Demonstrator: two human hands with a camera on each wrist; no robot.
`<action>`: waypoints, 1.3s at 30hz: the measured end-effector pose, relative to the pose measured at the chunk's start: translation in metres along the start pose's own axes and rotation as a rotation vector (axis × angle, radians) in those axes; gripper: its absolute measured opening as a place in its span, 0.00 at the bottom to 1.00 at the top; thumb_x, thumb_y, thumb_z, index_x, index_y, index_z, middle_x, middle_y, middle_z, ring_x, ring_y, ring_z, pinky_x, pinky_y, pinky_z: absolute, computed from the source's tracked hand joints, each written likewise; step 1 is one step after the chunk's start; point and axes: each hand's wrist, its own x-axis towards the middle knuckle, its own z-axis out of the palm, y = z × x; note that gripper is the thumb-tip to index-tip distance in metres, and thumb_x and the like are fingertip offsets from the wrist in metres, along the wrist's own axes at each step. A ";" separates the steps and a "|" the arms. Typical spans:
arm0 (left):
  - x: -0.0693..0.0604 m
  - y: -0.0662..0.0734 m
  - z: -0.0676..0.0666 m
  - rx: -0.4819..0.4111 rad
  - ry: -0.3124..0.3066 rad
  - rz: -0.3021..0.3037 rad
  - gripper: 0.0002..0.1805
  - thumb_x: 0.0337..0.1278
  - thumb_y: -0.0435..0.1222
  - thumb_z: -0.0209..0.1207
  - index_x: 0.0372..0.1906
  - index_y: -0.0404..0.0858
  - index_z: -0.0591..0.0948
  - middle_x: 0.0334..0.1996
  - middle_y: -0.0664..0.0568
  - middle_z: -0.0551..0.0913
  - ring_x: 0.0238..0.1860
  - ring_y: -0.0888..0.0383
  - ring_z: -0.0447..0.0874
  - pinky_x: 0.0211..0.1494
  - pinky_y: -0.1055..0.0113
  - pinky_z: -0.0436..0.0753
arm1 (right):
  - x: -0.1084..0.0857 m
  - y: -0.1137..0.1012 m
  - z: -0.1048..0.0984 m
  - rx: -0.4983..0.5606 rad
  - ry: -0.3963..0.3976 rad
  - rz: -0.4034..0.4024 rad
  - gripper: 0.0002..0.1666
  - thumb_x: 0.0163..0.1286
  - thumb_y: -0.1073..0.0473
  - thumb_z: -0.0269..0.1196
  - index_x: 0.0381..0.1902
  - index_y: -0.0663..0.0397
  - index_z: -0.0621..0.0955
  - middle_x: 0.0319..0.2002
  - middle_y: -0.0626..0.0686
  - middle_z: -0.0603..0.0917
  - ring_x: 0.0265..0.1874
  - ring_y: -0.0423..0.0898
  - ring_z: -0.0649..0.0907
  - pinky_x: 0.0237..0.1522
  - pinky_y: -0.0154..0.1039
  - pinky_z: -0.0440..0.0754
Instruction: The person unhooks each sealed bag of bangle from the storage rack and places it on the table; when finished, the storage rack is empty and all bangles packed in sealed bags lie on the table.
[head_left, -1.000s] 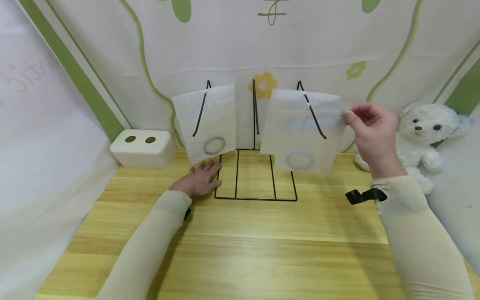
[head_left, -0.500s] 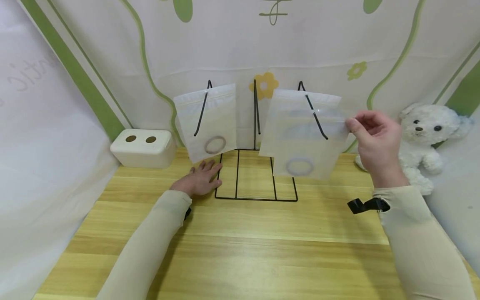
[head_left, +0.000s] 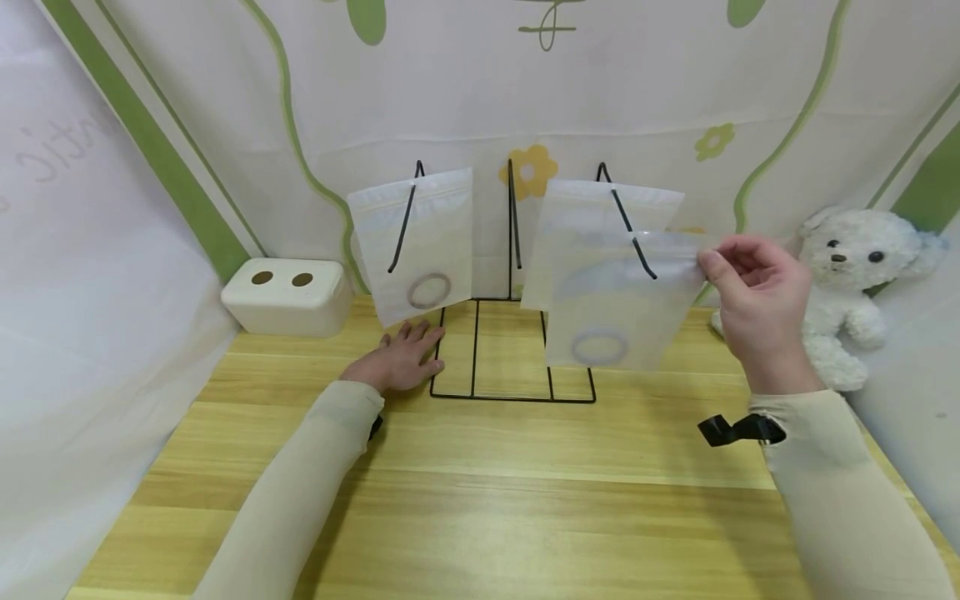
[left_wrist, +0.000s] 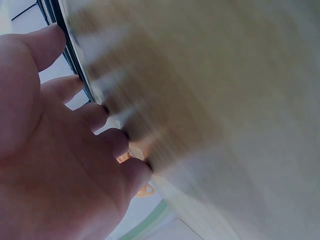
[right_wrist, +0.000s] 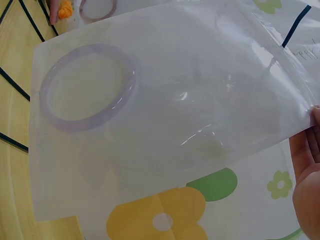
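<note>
My right hand [head_left: 761, 312] pinches the upper right corner of a translucent zip bag [head_left: 626, 292]. Inside that bag lies a pale lavender bangle [right_wrist: 89, 89]. The bag hangs on the right prong of a black wire display rack [head_left: 512, 399], low on the prong near its tip. Behind it on the same prong hangs another translucent bag [head_left: 573, 200]. A third bag [head_left: 412, 225], with a brownish-pink bangle [head_left: 430, 291] in it, hangs on the left prong. My left hand [head_left: 393, 358] lies palm down with fingers spread, touching the left side of the rack's base.
A white box [head_left: 288, 304] with two round holes on top stands at the left. At the right a white teddy bear [head_left: 847, 292] sits against the wall. The rack stands on a wooden table [head_left: 480, 517], with a patterned cloth [head_left: 630, 75] behind it.
My right hand has moved down and slightly right, sliding the front bag along the right prong toward its tip and apart from the bag behind. The left hand has stayed in place.
</note>
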 end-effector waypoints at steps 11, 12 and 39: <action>0.016 -0.017 0.011 0.023 0.016 0.004 0.42 0.85 0.62 0.41 0.91 0.51 0.46 0.90 0.41 0.37 0.89 0.31 0.32 0.83 0.23 0.43 | -0.011 -0.004 -0.001 0.042 0.017 0.008 0.09 0.66 0.78 0.72 0.32 0.60 0.88 0.27 0.50 0.89 0.25 0.39 0.85 0.33 0.25 0.85; 0.018 -0.018 0.012 0.023 0.016 0.001 0.42 0.85 0.62 0.42 0.91 0.51 0.46 0.90 0.41 0.37 0.89 0.32 0.32 0.84 0.23 0.42 | -0.012 -0.004 -0.001 0.043 0.016 0.007 0.09 0.66 0.78 0.72 0.32 0.60 0.88 0.27 0.50 0.89 0.25 0.39 0.85 0.33 0.25 0.85; 0.004 -0.013 0.003 0.003 0.014 0.009 0.42 0.85 0.61 0.42 0.91 0.50 0.47 0.90 0.39 0.39 0.88 0.29 0.34 0.82 0.21 0.41 | -0.036 -0.015 -0.001 0.367 -0.003 0.017 0.10 0.65 0.89 0.62 0.33 0.76 0.84 0.28 0.59 0.87 0.25 0.44 0.86 0.31 0.30 0.88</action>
